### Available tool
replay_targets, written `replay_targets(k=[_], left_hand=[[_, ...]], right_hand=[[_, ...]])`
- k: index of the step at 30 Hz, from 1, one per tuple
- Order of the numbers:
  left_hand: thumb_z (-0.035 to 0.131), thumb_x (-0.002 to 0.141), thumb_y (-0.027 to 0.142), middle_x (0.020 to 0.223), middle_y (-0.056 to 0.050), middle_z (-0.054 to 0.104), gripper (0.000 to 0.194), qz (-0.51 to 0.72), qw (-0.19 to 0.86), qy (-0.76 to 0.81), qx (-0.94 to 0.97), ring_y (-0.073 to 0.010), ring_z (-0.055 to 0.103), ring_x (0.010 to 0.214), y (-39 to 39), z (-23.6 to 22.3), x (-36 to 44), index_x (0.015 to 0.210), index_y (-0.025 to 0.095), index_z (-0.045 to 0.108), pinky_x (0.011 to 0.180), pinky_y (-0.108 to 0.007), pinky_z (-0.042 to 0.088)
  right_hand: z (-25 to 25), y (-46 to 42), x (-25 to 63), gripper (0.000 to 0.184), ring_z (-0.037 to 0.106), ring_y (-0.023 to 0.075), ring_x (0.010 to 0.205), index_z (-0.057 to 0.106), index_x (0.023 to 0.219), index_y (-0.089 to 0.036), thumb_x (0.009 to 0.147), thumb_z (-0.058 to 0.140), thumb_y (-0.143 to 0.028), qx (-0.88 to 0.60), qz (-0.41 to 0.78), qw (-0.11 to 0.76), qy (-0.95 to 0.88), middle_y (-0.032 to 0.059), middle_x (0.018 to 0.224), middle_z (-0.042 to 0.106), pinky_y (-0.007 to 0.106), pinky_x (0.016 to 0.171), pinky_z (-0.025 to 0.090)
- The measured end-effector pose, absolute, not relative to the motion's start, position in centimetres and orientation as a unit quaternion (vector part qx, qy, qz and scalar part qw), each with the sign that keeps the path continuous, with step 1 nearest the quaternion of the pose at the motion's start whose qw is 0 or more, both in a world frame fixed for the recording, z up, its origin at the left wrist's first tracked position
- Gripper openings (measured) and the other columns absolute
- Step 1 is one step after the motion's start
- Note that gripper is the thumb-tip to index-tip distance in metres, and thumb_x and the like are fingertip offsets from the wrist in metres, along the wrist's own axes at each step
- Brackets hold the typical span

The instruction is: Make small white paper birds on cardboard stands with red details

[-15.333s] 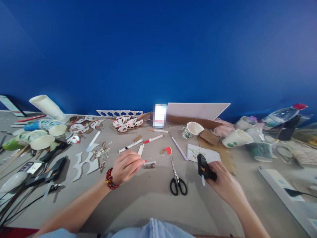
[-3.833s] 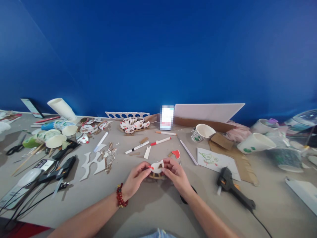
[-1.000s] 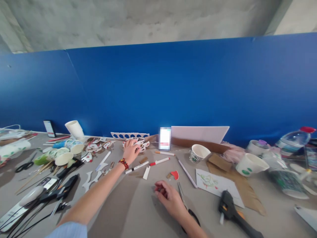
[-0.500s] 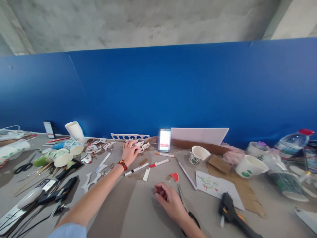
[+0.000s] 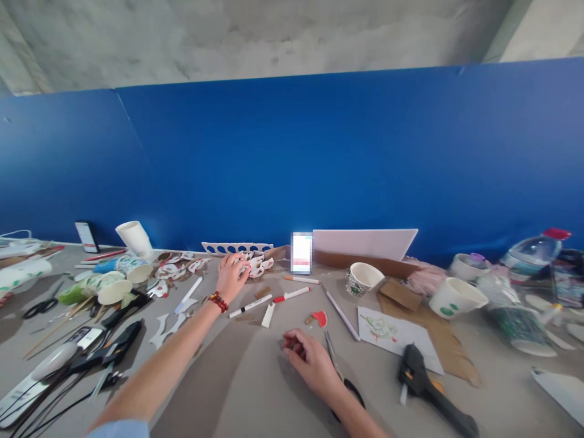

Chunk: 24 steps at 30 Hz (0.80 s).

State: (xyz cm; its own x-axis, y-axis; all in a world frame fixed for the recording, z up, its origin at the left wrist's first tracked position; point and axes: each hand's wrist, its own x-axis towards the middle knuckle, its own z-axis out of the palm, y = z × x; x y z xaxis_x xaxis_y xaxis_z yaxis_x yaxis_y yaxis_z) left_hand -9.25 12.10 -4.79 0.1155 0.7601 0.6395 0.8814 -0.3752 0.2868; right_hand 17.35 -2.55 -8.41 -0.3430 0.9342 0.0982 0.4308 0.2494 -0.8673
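At the back of the table, my left hand [image 5: 232, 278], with a red bead bracelet at the wrist, reaches to the left edge of a cluster of white cut-out pieces [image 5: 261, 264] with red marks. Its fingers are bent but apart, and the fingertips partly cover the cut-outs. Nearer to me, my right hand [image 5: 311, 360] rests on the table, loosely curled with nothing visible in it. Scissors [image 5: 333, 353] lie beside and partly under that hand and forearm. A small red paper piece [image 5: 322, 319] lies just beyond it.
Markers, including a red-capped one [image 5: 292, 294], lie mid-table. A glue gun [image 5: 422, 383], a drawing [image 5: 387, 331] and paper cups [image 5: 456, 297] are on the right. Another glue gun [image 5: 116, 347], cables and a power strip [image 5: 20, 392] crowd the left. A blue partition [image 5: 283, 152] stands behind.
My left hand has shifted slightly left, uncovering more of the white cut-outs. My right hand stays in place, still curled. The view has moved slightly.
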Motion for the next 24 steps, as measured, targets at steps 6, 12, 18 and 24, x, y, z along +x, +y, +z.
replay_targets(k=[6,12,18,24], left_hand=[[0.052,0.091,0.031,0.101,-0.006,0.066,0.018,-0.348,-0.002,-0.472,-0.810,-0.0237,0.055,0.105,4.8,-5.2,-7.1,0.080,0.023,0.064,0.098,-0.041,0.042],[0.056,0.088,0.029,0.124,-0.009,0.060,0.034,-0.207,-0.030,-0.434,-0.876,-0.0282,0.051,0.114,0.1,-7.6,-6.1,0.122,0.028,0.059,0.098,-0.047,0.040],[0.055,0.090,0.026,0.127,-0.006,0.061,0.034,-0.182,-0.009,-0.404,-0.896,-0.0276,0.047,0.122,0.2,-8.5,-5.5,0.123,0.031,0.058,0.110,-0.053,0.026],[0.050,0.091,0.025,0.130,-0.008,0.060,0.031,-0.183,0.002,-0.427,-0.885,-0.0279,0.047,0.124,0.5,-8.6,-6.0,0.121,0.026,0.060,0.110,-0.053,0.027]], right_hand=[[-8.7,-2.5,17.3,0.019,0.063,0.0168,0.069,0.063,0.098,-0.019,0.085,0.054,-0.029,-0.473,0.424,0.350,-0.688,0.0057,0.088,0.071,0.026,0.062,0.049],[-7.7,-1.5,18.6,0.032,0.063,0.0175,0.066,0.063,0.096,-0.018,0.085,0.057,-0.047,-0.486,0.472,0.415,-0.607,0.0067,0.085,0.070,0.030,0.065,0.052],[-5.7,-1.2,19.7,0.028,0.061,0.0164,0.064,0.065,0.091,-0.018,0.084,0.058,-0.044,-0.500,0.444,0.400,-0.627,0.0057,0.080,0.070,0.029,0.063,0.051],[-2.0,-0.6,23.0,0.028,0.061,0.0169,0.067,0.066,0.091,-0.016,0.089,0.052,-0.040,-0.529,0.337,0.466,-0.624,0.0077,0.080,0.070,0.027,0.064,0.049]])
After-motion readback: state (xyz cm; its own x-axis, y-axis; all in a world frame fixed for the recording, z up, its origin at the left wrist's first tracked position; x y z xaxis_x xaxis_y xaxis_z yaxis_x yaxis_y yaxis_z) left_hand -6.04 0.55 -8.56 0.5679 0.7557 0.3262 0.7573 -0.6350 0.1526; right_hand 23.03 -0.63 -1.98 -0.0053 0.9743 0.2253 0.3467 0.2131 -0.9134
